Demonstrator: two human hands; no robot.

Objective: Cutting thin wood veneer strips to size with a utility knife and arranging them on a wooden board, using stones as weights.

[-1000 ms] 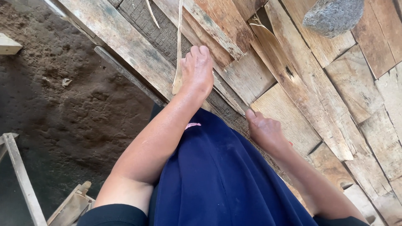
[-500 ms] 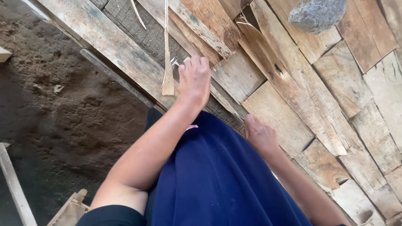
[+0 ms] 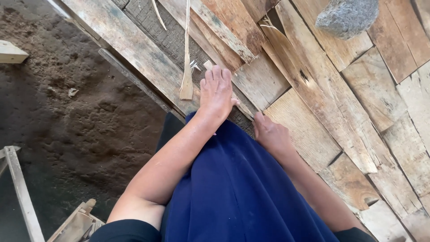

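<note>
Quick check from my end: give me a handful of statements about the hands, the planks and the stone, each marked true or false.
1. The left hand lies palm down on the wooden planks. True.
2. A grey stone sits on the planks at the upper right. True.
3. The right hand is lifting the stone. False: it is low on the planks by the dark blue cloth, well apart from the stone.
4. A thin wooden strip lies just left of the left hand. True.
5. The ground left of the planks is tiled. False: it is bare brown soil.
</note>
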